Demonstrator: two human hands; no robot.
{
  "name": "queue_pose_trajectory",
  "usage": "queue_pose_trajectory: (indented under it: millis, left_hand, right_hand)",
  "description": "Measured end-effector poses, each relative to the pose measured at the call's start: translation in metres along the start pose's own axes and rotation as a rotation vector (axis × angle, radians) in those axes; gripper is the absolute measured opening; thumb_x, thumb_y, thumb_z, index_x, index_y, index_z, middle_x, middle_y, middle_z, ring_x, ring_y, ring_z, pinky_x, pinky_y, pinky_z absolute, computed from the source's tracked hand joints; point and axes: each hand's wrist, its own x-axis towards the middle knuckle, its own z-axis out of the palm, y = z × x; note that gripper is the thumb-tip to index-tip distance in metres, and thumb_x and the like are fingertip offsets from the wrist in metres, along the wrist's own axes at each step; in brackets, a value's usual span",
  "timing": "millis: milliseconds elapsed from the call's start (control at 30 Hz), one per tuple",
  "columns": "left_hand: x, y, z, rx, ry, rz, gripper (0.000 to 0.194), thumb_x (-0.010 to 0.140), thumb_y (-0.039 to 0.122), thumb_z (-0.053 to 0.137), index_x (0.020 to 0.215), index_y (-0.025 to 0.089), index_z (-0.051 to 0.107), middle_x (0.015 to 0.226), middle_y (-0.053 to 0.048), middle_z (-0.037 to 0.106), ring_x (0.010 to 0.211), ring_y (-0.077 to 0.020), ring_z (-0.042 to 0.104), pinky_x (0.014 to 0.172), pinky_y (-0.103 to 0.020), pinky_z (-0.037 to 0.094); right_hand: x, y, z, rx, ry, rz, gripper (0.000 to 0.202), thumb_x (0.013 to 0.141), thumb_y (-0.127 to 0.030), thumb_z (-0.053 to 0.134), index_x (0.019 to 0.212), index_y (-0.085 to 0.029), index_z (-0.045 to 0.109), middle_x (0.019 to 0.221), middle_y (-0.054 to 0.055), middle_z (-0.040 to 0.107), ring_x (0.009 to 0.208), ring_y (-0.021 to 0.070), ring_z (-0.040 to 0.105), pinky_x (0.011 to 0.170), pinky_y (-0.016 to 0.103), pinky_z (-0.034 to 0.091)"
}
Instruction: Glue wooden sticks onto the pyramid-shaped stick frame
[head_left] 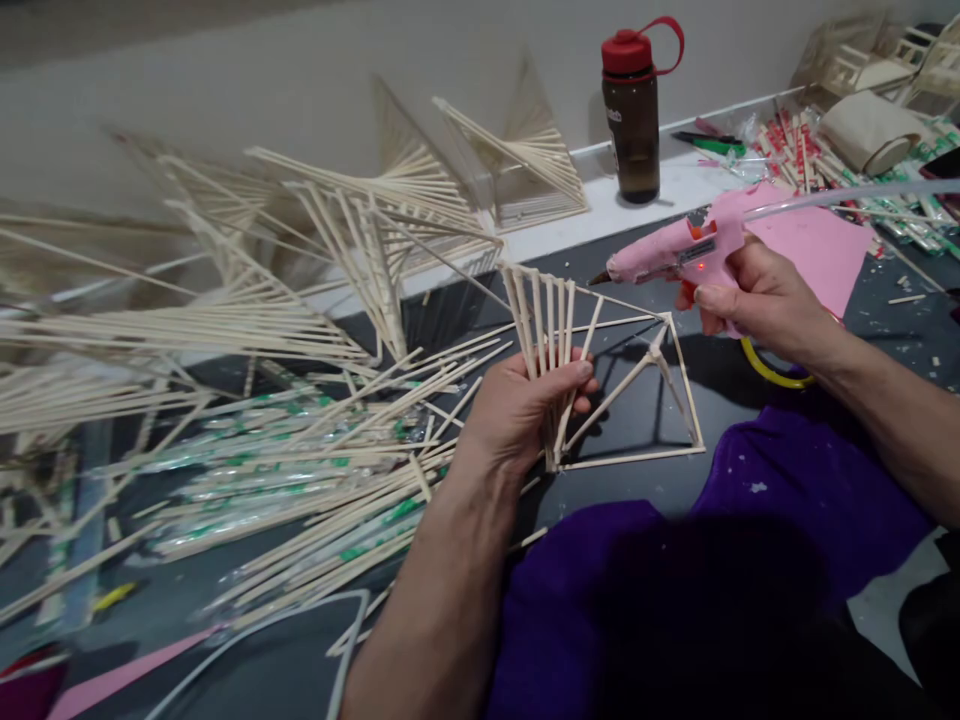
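My left hand (536, 405) pinches the slanted sticks of a small wooden stick frame (634, 460), thumb in front and fingers behind. The frame has a row of close-set sticks fanning up at its left side and an open, braced section at its right, resting on the dark table. In my right hand (776, 290) is a pink hot glue gun (667, 250), gripped by its handle with a red light lit on its side. Its nozzle points left, just above the frame's upper edge and apart from it. A clear glue stick sticks out of its back.
Wrapped and loose chopsticks (300, 470) cover the table at left. Finished twisted stick structures (420, 200) stand along the wall. A dark bottle (631, 120) with a red lid stands behind. Pink paper (814, 250) and a yellow ring (772, 370) lie near my right hand.
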Motion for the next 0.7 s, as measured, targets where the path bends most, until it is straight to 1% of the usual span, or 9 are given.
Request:
queue_pose_trajectory:
  millis: [167,300,400,600,700]
  left_hand:
    - [-0.001,0.000,0.000,-0.003,0.001,-0.006,0.032,0.046,0.020,0.084,0.072,0.015,0.066,0.060,0.002,0.063,0.052,-0.0111,0.060,0.044,-0.019,0.049]
    - [0.000,-0.001,-0.001,0.002,0.015,-0.008,0.030,0.047,0.020,0.083,0.071,0.015,0.066,0.059,0.001,0.065,0.052,-0.0125,0.061,0.044,-0.020,0.050]
    - [0.000,-0.002,-0.001,-0.024,0.020,-0.013,0.031,0.045,0.020,0.084,0.071,0.014,0.067,0.058,0.001,0.065,0.049,-0.0114,0.060,0.043,-0.018,0.049]
    - [-0.002,0.001,0.002,-0.065,0.018,-0.032,0.032,0.044,0.017,0.085,0.070,0.013,0.068,0.055,0.002,0.065,0.047,-0.0093,0.059,0.042,-0.015,0.049]
    - [-0.002,0.002,0.003,-0.080,0.014,-0.029,0.030,0.044,0.016,0.084,0.069,0.013,0.068,0.055,0.002,0.065,0.046,-0.0088,0.059,0.041,-0.015,0.048]
  right_hand:
    - [-0.002,0.004,0.002,-0.034,0.027,-0.021,0.033,0.079,-0.039,0.073,0.104,-0.021,0.061,0.083,0.001,0.062,0.064,0.0101,0.056,0.049,0.019,0.041]
    - [-0.004,0.006,0.003,-0.046,0.002,-0.053,0.034,0.081,-0.041,0.071,0.107,-0.021,0.062,0.081,0.001,0.061,0.069,0.0122,0.057,0.051,0.020,0.041]
    - [-0.004,0.009,0.003,-0.058,-0.024,-0.077,0.035,0.082,-0.043,0.070,0.107,-0.021,0.062,0.080,0.001,0.059,0.068,0.0117,0.056,0.052,0.020,0.042]
    - [0.001,0.022,0.002,-0.029,-0.056,-0.227,0.039,0.083,-0.047,0.069,0.109,-0.020,0.058,0.083,0.000,0.057,0.063,0.0099,0.053,0.052,0.022,0.046]
    - [0.002,0.024,0.003,-0.022,-0.075,-0.248,0.036,0.085,-0.047,0.068,0.107,-0.021,0.057,0.084,0.000,0.057,0.063,0.0096,0.052,0.052,0.022,0.047]
